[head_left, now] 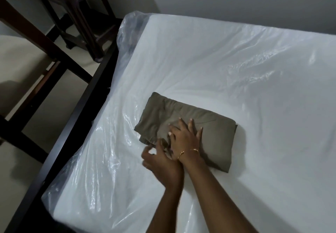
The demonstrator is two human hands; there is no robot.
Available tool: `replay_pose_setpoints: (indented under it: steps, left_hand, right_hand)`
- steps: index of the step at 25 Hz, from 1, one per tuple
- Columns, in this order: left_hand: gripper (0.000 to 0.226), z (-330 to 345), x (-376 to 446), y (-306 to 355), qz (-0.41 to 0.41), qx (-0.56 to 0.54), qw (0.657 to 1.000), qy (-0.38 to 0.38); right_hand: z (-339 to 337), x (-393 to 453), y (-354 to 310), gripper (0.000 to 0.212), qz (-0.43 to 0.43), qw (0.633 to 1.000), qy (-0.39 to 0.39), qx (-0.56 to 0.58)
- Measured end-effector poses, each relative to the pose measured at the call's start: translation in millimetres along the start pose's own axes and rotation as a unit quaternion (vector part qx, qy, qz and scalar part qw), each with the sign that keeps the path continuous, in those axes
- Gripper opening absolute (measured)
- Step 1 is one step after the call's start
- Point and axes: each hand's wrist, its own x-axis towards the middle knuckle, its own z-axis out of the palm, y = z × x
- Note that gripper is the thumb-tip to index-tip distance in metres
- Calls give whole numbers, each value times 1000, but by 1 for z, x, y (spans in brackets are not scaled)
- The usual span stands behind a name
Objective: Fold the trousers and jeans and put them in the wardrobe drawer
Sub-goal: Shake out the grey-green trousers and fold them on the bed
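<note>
Plastic-wrapped mattress (236,69), dark wooden stool (78,14)

Left hand (160,162) blurred (grip unclear); chair (72,14) cropped

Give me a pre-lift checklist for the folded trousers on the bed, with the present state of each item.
1. Trousers folded into a compact block: ok, a neat olive rectangle on the mattress.
2. Right hand flat on top, pinning the fold: ok, fingers spread on the cloth.
3. Left hand has a grip on the near edge: cannot tell, it is blurred and curled at the near-left corner.
4. Loose cloth sticking out: not ok, a gathered bit shows at the near-left corner under the hands.
5. Plastic cover free of the trousers: cannot tell, it is wrinkled beside them.
6. Wardrobe drawer open and ready: cannot tell, it is not in view.
</note>
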Motion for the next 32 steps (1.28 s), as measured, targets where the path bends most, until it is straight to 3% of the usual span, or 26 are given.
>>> replay_pose_setpoints:
  steps: [1,2,4,6,8,13,22,29,32]
  left_hand:
    - [42,-9,5,-5,157,62,985,43]
    - [43,-14,15,-13,321,114,939,42]
    - [51,-24,43,-31,525,214,823,-46]
    - [65,-30,69,-44,588,302,739,-133]
    - [65,-33,85,-49,610,361,688,-153]
    - [51,-13,112,-24,597,391,692,-108]
    - [50,37,190,29,532,460,708,-62]
    - [50,60,211,33,485,492,719,-68]
    - [57,59,203,40,433,509,735,-114]
  right_hand:
    - [10,-14,4,47,12,998,68,-2]
    - [19,-28,10,51,21,994,106,-16]
    - [38,-51,20,54,50,988,133,-59]
    - [55,-65,28,62,59,982,148,-98]
    - [62,-64,29,76,57,980,156,-114]
    - [49,-15,33,86,36,973,185,-135]
    - [-2,110,38,77,-58,972,132,-186]
    - [0,149,37,72,-66,976,106,-178]
    - [-3,147,37,69,-66,975,82,-195]
